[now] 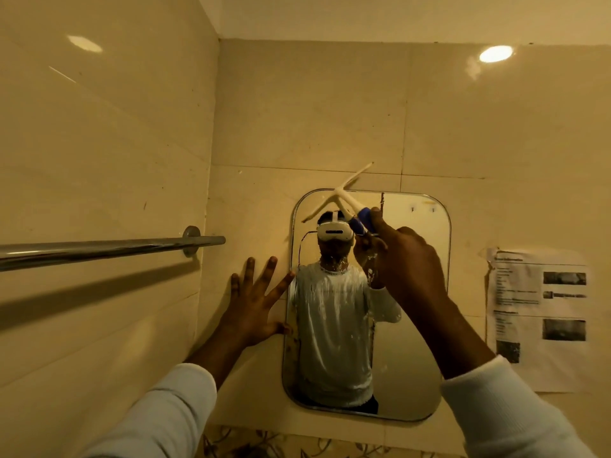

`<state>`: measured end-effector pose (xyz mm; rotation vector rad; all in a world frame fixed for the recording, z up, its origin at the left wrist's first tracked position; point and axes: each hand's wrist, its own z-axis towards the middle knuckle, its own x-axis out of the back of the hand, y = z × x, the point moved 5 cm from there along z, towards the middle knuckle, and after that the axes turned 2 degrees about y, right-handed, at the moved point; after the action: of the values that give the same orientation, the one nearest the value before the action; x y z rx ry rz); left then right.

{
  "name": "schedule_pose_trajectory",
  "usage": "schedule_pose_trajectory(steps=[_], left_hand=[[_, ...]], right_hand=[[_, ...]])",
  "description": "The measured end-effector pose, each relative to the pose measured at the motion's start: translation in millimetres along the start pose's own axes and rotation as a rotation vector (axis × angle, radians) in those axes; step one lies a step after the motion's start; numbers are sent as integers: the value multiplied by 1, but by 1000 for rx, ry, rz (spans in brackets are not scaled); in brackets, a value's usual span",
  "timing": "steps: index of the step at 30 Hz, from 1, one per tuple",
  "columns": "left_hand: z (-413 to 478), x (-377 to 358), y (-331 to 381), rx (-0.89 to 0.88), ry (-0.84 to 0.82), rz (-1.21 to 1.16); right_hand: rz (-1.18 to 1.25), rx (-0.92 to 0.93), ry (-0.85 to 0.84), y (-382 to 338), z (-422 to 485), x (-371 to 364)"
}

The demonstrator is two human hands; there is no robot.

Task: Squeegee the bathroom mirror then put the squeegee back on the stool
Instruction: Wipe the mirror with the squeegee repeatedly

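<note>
A rounded rectangular mirror hangs on the beige tiled wall, with wet streaks down its left half. My right hand grips the blue handle of a white squeegee, whose blade lies tilted across the mirror's top left corner and partly over the tile above. My left hand is flat against the wall at the mirror's left edge, fingers spread and thumb touching the frame. The stool is out of view.
A chrome towel rail juts from the left wall at hand height, close to my left arm. A printed paper sheet is stuck to the wall right of the mirror. A patterned tile band runs below the mirror.
</note>
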<state>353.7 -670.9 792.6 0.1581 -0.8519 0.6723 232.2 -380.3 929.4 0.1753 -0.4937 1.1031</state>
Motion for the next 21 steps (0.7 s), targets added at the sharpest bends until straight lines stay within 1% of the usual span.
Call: schedule_pose_trajectory(steps=[3, 8, 14, 17, 18, 21], left_hand=[[0, 1, 0, 3, -1, 3], [0, 2, 0, -8, 14, 1], [1, 1, 1, -9, 3, -4], [0, 1, 1, -1, -10, 4], [0, 1, 1, 2, -7, 7], [-1, 0, 1, 2, 2, 10]], right_hand=[[14, 23, -8, -3, 1, -13], [-33, -17, -17, 12, -21, -10], [-69, -148, -41, 45, -64, 3], [3, -248, -36, 60, -69, 10], [14, -239, -8, 59, -66, 14], [4, -104, 65, 38, -52, 22]])
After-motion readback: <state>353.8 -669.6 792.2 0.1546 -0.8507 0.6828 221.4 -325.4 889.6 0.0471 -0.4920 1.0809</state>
